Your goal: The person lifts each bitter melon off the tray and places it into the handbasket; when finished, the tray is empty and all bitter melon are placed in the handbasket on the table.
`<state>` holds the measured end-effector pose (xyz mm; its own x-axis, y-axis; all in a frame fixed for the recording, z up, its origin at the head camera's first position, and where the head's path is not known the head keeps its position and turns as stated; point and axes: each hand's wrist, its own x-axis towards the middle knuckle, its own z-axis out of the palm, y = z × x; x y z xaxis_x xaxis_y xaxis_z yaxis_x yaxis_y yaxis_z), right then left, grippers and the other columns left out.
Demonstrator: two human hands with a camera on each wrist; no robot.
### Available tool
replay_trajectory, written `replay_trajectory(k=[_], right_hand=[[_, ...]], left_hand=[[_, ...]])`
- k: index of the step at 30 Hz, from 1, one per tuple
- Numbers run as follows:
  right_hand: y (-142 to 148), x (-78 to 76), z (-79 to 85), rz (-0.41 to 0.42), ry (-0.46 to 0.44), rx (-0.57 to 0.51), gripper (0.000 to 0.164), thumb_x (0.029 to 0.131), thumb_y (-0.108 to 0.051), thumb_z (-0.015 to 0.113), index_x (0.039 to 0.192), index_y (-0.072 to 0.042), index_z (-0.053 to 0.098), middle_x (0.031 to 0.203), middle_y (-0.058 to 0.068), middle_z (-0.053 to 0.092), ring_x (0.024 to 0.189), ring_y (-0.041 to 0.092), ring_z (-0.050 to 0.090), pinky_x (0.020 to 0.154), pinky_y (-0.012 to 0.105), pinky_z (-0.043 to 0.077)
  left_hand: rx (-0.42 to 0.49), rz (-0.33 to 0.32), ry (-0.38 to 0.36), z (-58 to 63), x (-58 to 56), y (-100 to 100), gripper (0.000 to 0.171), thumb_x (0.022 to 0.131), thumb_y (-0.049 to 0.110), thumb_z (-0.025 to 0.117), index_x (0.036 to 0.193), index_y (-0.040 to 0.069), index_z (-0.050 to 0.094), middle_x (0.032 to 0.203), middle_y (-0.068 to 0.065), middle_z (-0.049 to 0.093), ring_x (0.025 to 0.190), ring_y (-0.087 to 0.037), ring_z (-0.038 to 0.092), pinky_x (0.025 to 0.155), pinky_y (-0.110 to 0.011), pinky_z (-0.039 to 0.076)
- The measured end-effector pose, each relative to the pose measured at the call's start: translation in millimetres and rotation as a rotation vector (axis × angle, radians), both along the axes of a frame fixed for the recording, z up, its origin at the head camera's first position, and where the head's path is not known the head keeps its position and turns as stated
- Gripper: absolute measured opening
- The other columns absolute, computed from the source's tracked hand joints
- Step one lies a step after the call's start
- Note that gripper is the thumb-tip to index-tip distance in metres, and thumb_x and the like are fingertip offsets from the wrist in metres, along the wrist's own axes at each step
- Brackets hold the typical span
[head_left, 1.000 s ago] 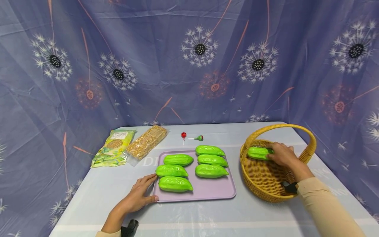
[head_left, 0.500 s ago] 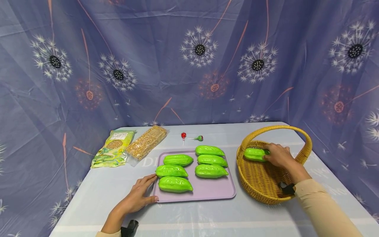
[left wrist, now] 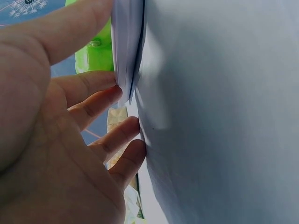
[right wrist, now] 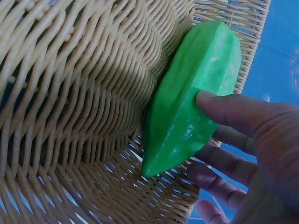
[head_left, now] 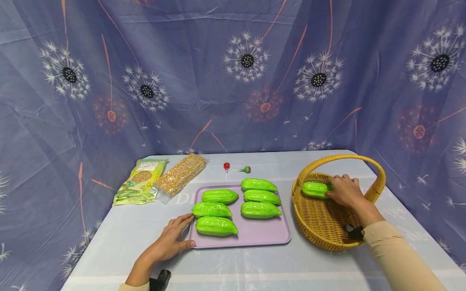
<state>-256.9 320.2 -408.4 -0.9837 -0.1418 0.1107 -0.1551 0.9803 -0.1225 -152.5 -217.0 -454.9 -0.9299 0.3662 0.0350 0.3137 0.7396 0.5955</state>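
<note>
In the head view my right hand (head_left: 346, 190) reaches into a yellow wicker basket (head_left: 316, 236) at the right. It grips a glossy green ribbed gourd (right wrist: 191, 102) with a pointed tip; the right wrist view has the thumb on its near face and fingers behind its edge. The gourd lies against the woven wall. My left hand (head_left: 168, 239) touches the left edge of a pale purple tray (head_left: 260, 234), fingers fairly straight, with its fingertips (left wrist: 110, 79) at the tray's side. Several similar gourds (head_left: 216, 226) lie on that tray in two columns.
Two bags, one yellow-green (head_left: 140, 184) and one clear with yellow kernels (head_left: 182, 173), lie at the back left. A red lollipop (head_left: 226, 166) and a green lollipop (head_left: 246, 169) are behind the tray. A dandelion-patterned curtain (head_left: 204, 81) hangs behind the table.
The basket has shifted slightly left, along with my right hand and the gourd in it. My left hand and the tray stay where they were.
</note>
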Motion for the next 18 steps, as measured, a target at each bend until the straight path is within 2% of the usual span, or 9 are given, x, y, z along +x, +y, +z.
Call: replay_trajectory(k=[10, 18], right_hand=[[2.0, 1.4, 8.2, 0.007, -0.057, -0.001, 0.049, 0.083, -0.028, 0.069, 0.124, -0.003, 0.058, 0.114, 0.021, 0.060, 0.100, 0.041, 0.048, 0.078, 0.055, 0.030], [-0.9, 2.3, 7.6, 0.030, -0.101, -0.033, 0.041, 0.081, -0.027, 0.072, 0.115, -0.006, 0.065, 0.110, 0.018, 0.065, 0.093, 0.036, 0.052, 0.075, 0.054, 0.029]], left_hand=[[-0.004, -0.001, 0.016, -0.7, 0.2, -0.3, 0.076, 0.080, 0.036, 0.072, 0.142, 0.004, 0.041, 0.148, -0.012, 0.038, 0.129, -0.034, 0.036, 0.101, -0.061, 0.027], [0.001, 0.000, 0.002, -1.5, -0.1, -1.1, 0.077, 0.080, 0.037, 0.072, 0.142, 0.004, 0.041, 0.149, -0.011, 0.037, 0.130, -0.035, 0.034, 0.101, -0.062, 0.026]])
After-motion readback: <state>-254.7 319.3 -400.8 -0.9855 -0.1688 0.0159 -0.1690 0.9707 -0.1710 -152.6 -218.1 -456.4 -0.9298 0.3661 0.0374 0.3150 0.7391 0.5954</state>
